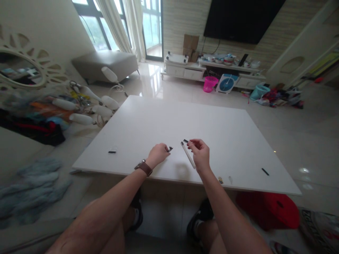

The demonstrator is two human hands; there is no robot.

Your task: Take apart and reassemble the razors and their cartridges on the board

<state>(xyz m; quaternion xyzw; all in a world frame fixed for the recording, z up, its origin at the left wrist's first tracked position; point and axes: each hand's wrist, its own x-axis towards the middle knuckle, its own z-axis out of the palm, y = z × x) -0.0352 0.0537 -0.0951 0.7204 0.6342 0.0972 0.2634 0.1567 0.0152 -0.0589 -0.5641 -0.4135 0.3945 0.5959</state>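
My left hand [158, 154], with a brown-strapped watch [143, 167] on its wrist, pinches a small dark piece [170, 149] with an uneven outline near the table's front edge. Between the fingertips of my right hand [200, 152] is a short black piece [185, 141] with a light streak along it. Just below that piece, a slim whitish pen-like stick [188, 156] with a dark upper end slants across the white table [185, 116]. The two hands are apart. What exactly the held pieces are is too small to tell.
On the table lie a black strip [112, 152] at left, another black strip [265, 171] at right, a small yellow item [220, 180] and a clear loop-like item [230, 180] near the front edge. A white-shaded lamp [102, 111] stands beside the left edge; a red stool-like object [270, 210] is below right.
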